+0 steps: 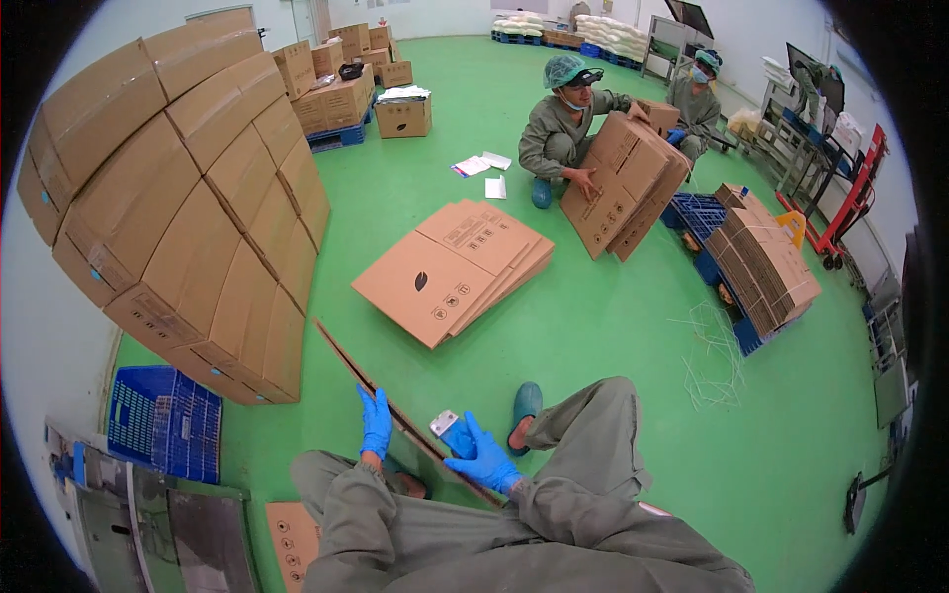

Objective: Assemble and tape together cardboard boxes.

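Note:
A flattened cardboard box [420, 441] stands on edge, slanting between my knees. My left hand [376, 423], in a blue glove, is closed on its upper edge from the left side. My right hand [486, 461], also gloved in blue, is beside the box's right face. It grips a small white-and-blue block [444, 423], perhaps a hand stamp; the fingers partly hide it. Ahead of me on the green floor lies a stack of flattened cardboard boxes [455, 267] with dark printed marks. Another flat cardboard piece [295, 544] rests by my left leg.
Tall stacked cartons [198, 208] rise at the left, above a blue plastic crate [163, 423]. A crouching co-worker [563, 124] holds flattened boxes [625, 183]; another person [695, 104] is behind. Bundled flat boxes [761, 259] sit on a blue pallet [700, 219], near loose straps [714, 356].

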Action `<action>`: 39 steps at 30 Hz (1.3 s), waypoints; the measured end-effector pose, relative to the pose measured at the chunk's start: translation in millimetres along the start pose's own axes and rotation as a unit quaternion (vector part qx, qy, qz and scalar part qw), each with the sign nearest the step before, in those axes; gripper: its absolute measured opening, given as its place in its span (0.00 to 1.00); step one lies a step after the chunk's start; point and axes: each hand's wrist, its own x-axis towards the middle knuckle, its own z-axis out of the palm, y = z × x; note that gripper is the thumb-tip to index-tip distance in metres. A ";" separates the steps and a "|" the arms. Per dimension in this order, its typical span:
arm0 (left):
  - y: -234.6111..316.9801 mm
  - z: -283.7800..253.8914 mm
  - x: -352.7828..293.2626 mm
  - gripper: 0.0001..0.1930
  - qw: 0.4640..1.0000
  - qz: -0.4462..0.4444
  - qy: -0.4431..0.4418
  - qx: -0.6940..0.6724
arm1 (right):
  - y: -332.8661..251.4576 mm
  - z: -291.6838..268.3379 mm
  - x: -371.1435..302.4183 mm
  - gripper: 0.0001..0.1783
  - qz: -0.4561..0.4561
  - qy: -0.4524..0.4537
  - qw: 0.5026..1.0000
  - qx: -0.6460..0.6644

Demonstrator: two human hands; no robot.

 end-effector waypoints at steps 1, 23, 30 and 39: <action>-1.7 -4.4 0.4 0.41 1.000 0.018 0.009 0.002 | -3.9 -6.3 -0.1 0.61 -0.021 0.042 0.999 -0.011; 53.5 40.1 -194.0 0.40 0.917 -0.079 -0.046 0.389 | -25.8 -100.3 76.5 0.44 -0.147 0.232 0.956 -0.102; 73.7 45.5 -188.1 0.30 0.892 -0.138 -0.039 0.429 | -1.0 -40.0 47.7 0.37 -0.165 0.253 0.952 0.058; 75.1 28.8 -198.9 0.43 0.875 -0.242 -0.114 0.403 | 31.4 66.5 137.7 0.40 -0.084 0.091 0.989 -0.080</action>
